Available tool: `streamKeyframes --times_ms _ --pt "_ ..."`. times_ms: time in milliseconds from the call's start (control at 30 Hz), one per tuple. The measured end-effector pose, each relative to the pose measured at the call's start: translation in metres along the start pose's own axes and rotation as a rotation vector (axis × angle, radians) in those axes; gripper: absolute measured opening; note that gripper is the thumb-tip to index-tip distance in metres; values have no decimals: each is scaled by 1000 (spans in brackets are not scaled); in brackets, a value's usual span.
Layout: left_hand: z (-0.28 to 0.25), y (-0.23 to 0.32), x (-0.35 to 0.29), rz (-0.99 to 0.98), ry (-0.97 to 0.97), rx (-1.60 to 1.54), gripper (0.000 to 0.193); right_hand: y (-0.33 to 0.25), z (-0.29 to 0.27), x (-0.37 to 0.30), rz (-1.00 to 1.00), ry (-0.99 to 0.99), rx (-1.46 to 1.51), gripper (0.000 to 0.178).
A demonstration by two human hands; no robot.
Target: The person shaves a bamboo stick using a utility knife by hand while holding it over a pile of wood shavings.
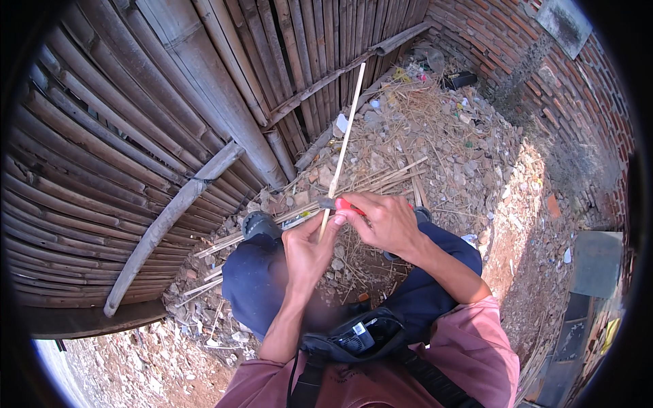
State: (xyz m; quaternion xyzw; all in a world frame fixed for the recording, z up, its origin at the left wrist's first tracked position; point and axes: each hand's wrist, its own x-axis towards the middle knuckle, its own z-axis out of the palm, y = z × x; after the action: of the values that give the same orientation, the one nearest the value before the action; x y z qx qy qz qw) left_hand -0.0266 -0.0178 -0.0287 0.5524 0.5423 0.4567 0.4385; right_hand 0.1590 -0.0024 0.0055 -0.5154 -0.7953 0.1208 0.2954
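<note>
A long, pale bamboo strip (pixel 347 132) slants up and away from me, with a thicker joint just above my fingers. My left hand (pixel 305 246) is closed round its lower part, thumb pressed along it. In my right hand (pixel 386 219) is a knife (pixel 352 205) with a red handle. Its short, dark blade lies across the strip just above my left thumb, apparently touching it. The right thumb rests close to the left fingertips. More cut bamboo strips (pixel 389 179) lie on the ground beyond my hands.
Bamboo poles form a wall (pixel 204 88) on the left, with a crosswise pole (pixel 170 221) on it. Stones, straw and litter cover the rubble ground (pixel 442 143). A brick wall (pixel 503 44) curves round the right. A black pouch (pixel 357 333) sits at my waist.
</note>
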Motion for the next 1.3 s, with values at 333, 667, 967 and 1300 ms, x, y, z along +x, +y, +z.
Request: streamKeyframes --times_ms 333,667,967,1300 --pt "3 0 2 18 29 44 30 -10 6 -3 56 65 -105 25" --pt "0 -11 6 -101 -179 -216 23 8 3 0 -12 -34 1 26" --pt "-2 -5 3 -132 -286 -264 22 13 1 2 -44 -78 24 24" --pt "-7 -13 5 -159 -266 -356 32 15 5 1 -49 -7 -5 29"
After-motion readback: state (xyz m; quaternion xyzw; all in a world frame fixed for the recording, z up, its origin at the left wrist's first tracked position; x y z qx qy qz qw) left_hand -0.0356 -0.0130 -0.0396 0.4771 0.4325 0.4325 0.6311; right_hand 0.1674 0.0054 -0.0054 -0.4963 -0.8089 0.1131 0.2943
